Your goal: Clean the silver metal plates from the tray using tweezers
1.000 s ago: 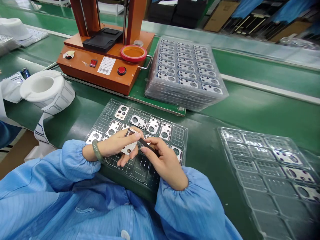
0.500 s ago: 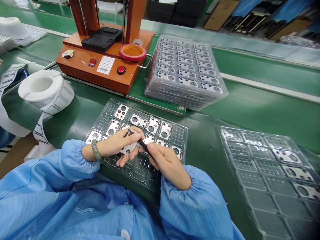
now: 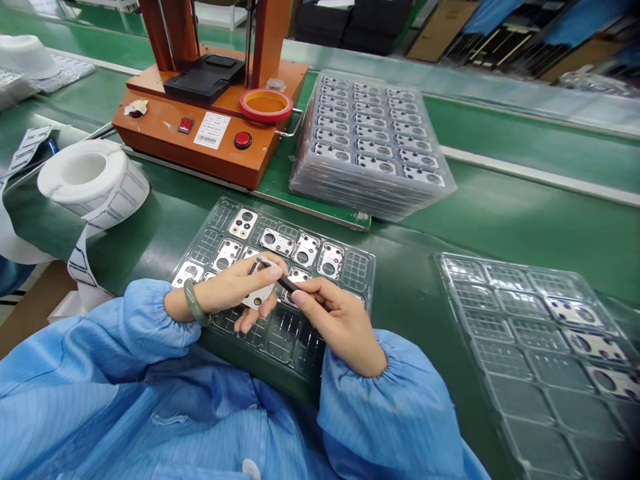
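Observation:
My left hand (image 3: 245, 283) is closed around a silver metal plate (image 3: 256, 298) with round holes, its thumb pressing on the upper edge. Between the fingers of my right hand (image 3: 340, 320) is a slim black stick-like tool (image 3: 289, 285), whose far end meets the plate near my left thumb. The tool's exact kind and its tip cannot be made out. Under both hands lies a clear plastic tray (image 3: 277, 340), where similar metal plates (image 3: 306, 250) sit in several pockets. My hands hide part of that tray.
Behind the tray stands an orange press machine (image 3: 190, 143) carrying a red tape roll (image 3: 266, 105). To its right rises a stack of filled trays (image 3: 373, 180). A white label roll (image 3: 95, 177) is at left, and another clear tray (image 3: 520, 363) with a few plates lies at right.
My right hand has shifted slightly to the right and its fingers have risen along the black tool. The left hand stays nearly still with the metal plate.

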Available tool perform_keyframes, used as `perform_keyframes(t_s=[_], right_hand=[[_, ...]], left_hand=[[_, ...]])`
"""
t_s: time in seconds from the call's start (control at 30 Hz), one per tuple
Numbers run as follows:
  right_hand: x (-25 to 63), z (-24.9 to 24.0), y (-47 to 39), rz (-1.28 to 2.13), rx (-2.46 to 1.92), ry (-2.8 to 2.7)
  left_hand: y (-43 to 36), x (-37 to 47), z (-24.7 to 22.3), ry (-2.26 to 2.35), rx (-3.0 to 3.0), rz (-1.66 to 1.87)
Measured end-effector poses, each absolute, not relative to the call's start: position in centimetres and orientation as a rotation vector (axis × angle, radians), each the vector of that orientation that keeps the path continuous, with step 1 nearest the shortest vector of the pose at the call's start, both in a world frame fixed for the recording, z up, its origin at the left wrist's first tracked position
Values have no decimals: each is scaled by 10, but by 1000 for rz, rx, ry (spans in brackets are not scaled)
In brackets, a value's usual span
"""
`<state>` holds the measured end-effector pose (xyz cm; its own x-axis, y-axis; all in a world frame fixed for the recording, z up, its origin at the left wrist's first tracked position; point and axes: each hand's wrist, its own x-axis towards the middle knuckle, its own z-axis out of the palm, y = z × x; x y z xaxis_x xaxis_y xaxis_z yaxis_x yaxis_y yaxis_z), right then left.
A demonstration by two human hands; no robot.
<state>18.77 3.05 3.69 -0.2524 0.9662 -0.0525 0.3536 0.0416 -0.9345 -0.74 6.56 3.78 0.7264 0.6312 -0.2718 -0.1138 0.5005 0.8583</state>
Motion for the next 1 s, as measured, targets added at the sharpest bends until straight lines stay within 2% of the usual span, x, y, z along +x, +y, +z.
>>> perform_keyframes(t_s=[0.3, 0.6, 1.0], right_hand=[[185, 41, 33, 1517, -1332, -1682], [184, 31, 33, 1426, -1256, -1549], [185, 36, 33, 1545, -1301, -1556]], left_hand=[[66, -8, 38, 612, 929, 521], [67, -8, 37, 640, 948, 524], [66, -7, 40, 638, 963, 492]])
